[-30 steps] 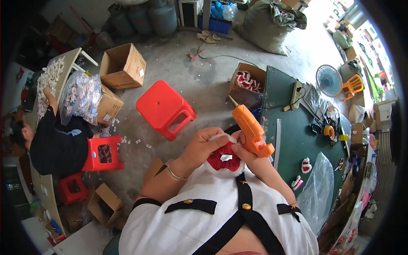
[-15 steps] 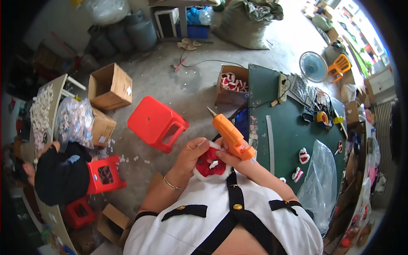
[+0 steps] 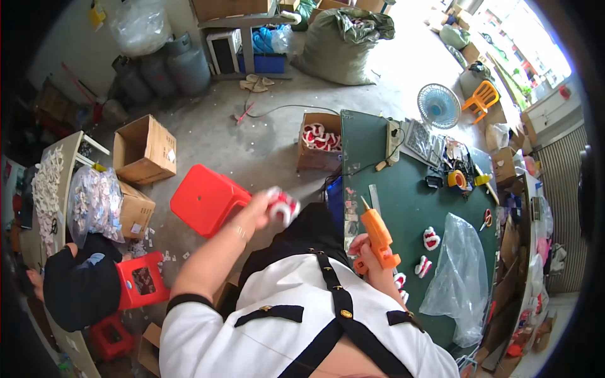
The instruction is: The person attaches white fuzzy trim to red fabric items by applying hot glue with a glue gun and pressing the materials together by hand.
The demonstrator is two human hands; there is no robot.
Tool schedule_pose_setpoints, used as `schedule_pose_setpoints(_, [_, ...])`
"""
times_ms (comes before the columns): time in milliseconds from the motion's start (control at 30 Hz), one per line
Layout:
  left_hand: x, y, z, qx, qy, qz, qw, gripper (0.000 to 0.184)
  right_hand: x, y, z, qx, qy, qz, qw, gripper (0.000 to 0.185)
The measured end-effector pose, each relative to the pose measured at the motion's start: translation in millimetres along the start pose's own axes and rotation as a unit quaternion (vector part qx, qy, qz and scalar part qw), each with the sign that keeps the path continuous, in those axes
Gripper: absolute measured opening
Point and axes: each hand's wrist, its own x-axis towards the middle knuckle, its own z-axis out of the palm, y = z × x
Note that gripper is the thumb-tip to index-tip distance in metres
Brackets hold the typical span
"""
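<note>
In front of my body, to the left, my left hand (image 3: 256,210) is closed on a small fluffy red-and-white fabric piece (image 3: 283,207), both somewhat blurred. A red plastic stool (image 3: 200,196) stands below and behind this hand. At the left edge of the green table my right hand (image 3: 372,257) grips an orange glue gun (image 3: 378,232), its nozzle pointing up and away from me. Close by on the table lie several similar fluffy pieces (image 3: 431,238), and some sit partly hidden beside my right forearm.
An open carton (image 3: 318,161) of red-and-white pieces stands against the green table (image 3: 403,195). A clear plastic bag (image 3: 457,283), scissors (image 3: 486,218) and a power strip (image 3: 394,142) lie on the table. At far left a person (image 3: 82,283) bends by another table.
My hands have moved apart. The left has carried the fluffy piece left, towards the stool; the right has moved with the glue gun to the table edge. The view has shifted.
</note>
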Motion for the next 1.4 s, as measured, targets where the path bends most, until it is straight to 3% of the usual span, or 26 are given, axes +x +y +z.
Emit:
schedule_pose_setpoints(67, [62.7,42.0,25.8,0.076,-0.004,0.182,0.98,0.027,-1.0,-3.5,-7.2,-0.013,0.029,-0.006,0.999,0.016])
schedule_pose_setpoints(100, [101.9,66.4,28.6,0.135,-0.018,0.2,0.97,0.041,-1.4,-5.2,-11.3,-0.023,0.059,-0.017,0.998,0.018])
schedule_pose_setpoints(167, [119.3,103.3,68.0,0.283,0.231,0.184,0.913,0.053,-6.6,-7.2,-25.4,-0.032,0.102,-0.031,0.994,0.021])
schedule_pose_setpoints(233, [114.8,100.9,90.2,0.272,0.16,0.193,0.929,0.053,-15.4,-9.9,-51.1,-0.052,0.167,-0.119,0.977,0.019])
schedule_pose_setpoints(333, [98.9,86.0,97.2,0.283,0.014,0.205,0.937,0.053,-32.0,5.2,-94.1,-0.053,0.259,-0.162,0.951,0.016])
schedule_pose_setpoints(467, [77.6,21.3,17.5,0.42,-0.055,0.112,0.899,0.046,-49.9,38.6,-111.8,-0.058,0.384,-0.132,0.912,0.014])
schedule_pose_setpoints(533, [57.9,-0.2,-30.5,0.393,-0.007,0.028,0.919,0.033,-62.3,51.7,-129.4,-0.083,0.458,-0.096,0.88,0.013])
schedule_pose_setpoints(667, [-15.6,-12.6,-64.6,0.4,0.098,0.071,0.909,0.017,-90.4,89.9,-179.6,-0.157,0.566,-0.059,0.807,0.01])
schedule_pose_setpoints(700, [-22.2,-20.4,-96.2,0.39,0.103,0.046,0.914,0.015,-94.3,93.6,-187.1,-0.167,0.577,-0.086,0.795,0.014])
schedule_pose_setpoints(767, [-40.7,-24.9,-122.2,0.355,0.127,-0.003,0.926,0.012,-89.5,103.0,-204.6,-0.174,0.586,-0.118,0.783,0.017])
schedule_pose_setpoints(867, [-58.3,-31.6,-106.7,0.331,0.146,-0.037,0.932,0.011,-89.8,121.1,-237.4,-0.371,0.58,-0.077,0.721,0.023])
schedule_pose_setpoints(1000, [-59.5,-31.3,-64.2,0.313,0.15,-0.032,0.937,0.011,-35.4,125.3,-288.7,-0.373,0.588,-0.074,0.714,0.026])
schedule_pose_setpoints(1067, [-56.8,-24.3,-39.6,0.309,0.143,-0.015,0.94,0.014,-4.6,127.2,-315.1,-0.496,0.597,-0.099,0.622,0.024])
schedule_pose_setpoints(1100, [-55.7,-21.5,-35.3,0.306,0.148,-0.01,0.941,0.014,5.3,122.3,-323.1,-0.494,0.594,-0.105,0.626,0.024])
schedule_pose_setpoints(1233, [-60.2,-2.8,-32.3,0.316,0.122,0.052,0.94,0.017,37.3,111.3,-353.5,-0.616,0.503,-0.062,0.603,0.022])
schedule_pose_setpoints(1300, [-67.0,1.6,-35.3,0.323,0.128,0.06,0.936,0.018,39.0,119.8,-369.3,-0.724,0.427,-0.093,0.533,0.026])
schedule_pose_setpoints(1367, [-78.2,-1.2,-40.5,0.318,0.142,0.069,0.935,0.018,40.0,123.2,-365.0,-0.717,0.381,0.043,0.582,0.022])
schedule_pose_setpoints(1400, [-81.9,-4.1,-42.1,0.311,0.154,0.075,0.935,0.017,43.4,123.9,-355.3,-0.72,0.373,0.034,0.584,0.022])
